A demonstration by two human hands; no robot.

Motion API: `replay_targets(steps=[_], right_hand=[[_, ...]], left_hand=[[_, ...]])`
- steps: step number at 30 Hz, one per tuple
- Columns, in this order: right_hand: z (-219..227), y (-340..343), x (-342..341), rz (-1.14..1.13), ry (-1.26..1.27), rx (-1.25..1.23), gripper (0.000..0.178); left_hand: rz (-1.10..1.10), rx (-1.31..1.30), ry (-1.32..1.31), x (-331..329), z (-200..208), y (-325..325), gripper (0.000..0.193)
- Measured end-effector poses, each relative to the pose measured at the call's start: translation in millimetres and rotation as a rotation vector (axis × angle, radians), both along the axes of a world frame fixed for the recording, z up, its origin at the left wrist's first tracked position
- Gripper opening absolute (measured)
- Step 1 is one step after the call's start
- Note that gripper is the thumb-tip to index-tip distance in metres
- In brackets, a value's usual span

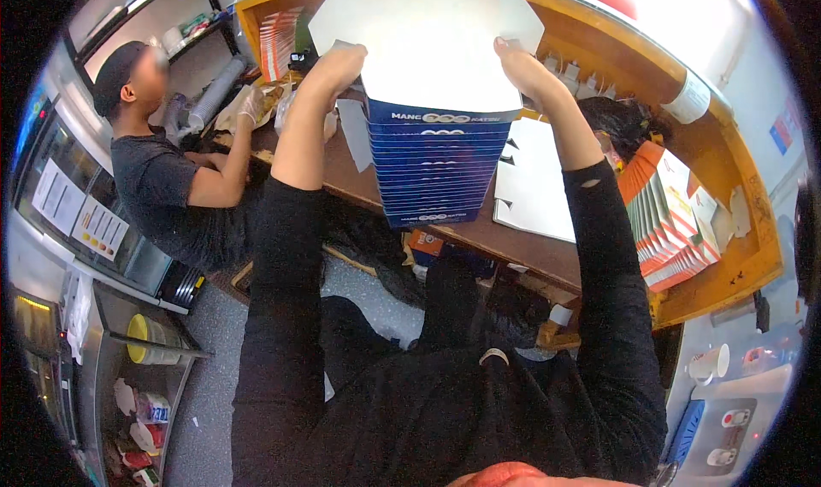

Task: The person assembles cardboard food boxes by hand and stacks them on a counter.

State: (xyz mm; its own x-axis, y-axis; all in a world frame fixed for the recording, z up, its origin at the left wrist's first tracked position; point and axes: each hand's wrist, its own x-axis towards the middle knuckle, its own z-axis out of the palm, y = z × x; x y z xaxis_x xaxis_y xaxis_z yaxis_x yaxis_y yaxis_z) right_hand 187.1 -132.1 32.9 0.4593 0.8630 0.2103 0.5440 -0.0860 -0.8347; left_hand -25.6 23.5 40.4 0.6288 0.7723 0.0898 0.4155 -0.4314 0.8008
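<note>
A tall stack of nested blue cardboard takeaway boxes (438, 175) rises at the front edge of the brown table. Its topmost box (432, 34) shows a broad white inside with angled flaps spread. On the left flap's edge, my left hand (340, 66) is closed, fingertips partly hidden behind the card. My right hand (523, 70) grips the opposite edge the same way, thumb on the white face. Both forearms, in black sleeves pushed up, reach forward around the stack. Flat white card blanks (537, 179) with dark slots lie on the table beside the stack, near my right forearm.
Orange-and-white folded cartons (671, 222) are piled in the wooden shelf (753, 265) at right; more cartons (278, 47) stand back left. A co-worker (171, 162) with a gloved hand works at left. A steel table (94, 350) with a yellow tub (147, 340) stands lower left.
</note>
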Motion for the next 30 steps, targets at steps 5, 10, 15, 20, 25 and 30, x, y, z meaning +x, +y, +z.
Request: replay_targets(steps=[5,10,15,20,25,30], right_hand=[[10,-1,-6,-0.060,-0.124,-0.140,0.052],[14,14,1,0.013,-0.906,-0.425,0.046],[4,23,-1,-0.080,-1.251,-0.557,0.039],[1,18,-12,-0.315,-0.905,-0.420,0.037],[-15,13,1,-0.124,-0.908,-0.357,0.036],[-45,34,31,0.050,-1.196,-0.296,0.035]], left_hand=[[0.064,-0.015,-0.156,11,5,-24,0.039],[0.117,-0.009,-0.029,21,5,-9,0.036],[-0.082,0.530,0.607,34,14,-14,0.030],[0.123,0.655,0.701,39,-19,-1,0.027],[0.073,0.546,0.771,31,-14,-6,0.027],[0.073,0.665,0.765,33,-23,1,0.028]])
